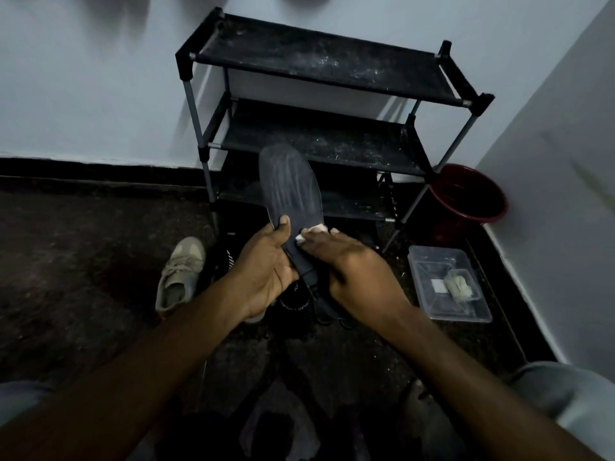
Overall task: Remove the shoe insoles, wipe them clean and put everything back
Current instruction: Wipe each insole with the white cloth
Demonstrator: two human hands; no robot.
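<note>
holding: the left hand [266,266] is clamped on the heel end of a long dark grey foam insole [288,191], with the thumb on its top face and the fingers curled beneath.
wiping: the right hand [352,267] lies with its fingers fairly straight, pressing a small crumpled white wipe [311,231] onto the insole's right edge, near the left thumb; its own thumb is hidden.
insole: lifted off the floor in front of the rack's lower shelves, toe end pointing up and away, with pale streaks across the forefoot.
shoes: a pair of black shoes with white lettering [293,302] sits on the floor right under the hands, partly hidden by them; a beige lace-up sneaker [181,271] lies just beside them on the left.
rack: a black three-tier fabric shoe rack with grey metal poles [319,59] stands against the white wall, its shelves flecked with pale dust.
bucket: a dark red round plastic bucket [469,194] sits on the floor to the right of the rack, in the corner.
box: a clear rectangular plastic box [426,271] lies on the floor near the bucket and holds small pale items too blurred to tell.
floor: dark speckled stone floor [83,261] all around.
</note>
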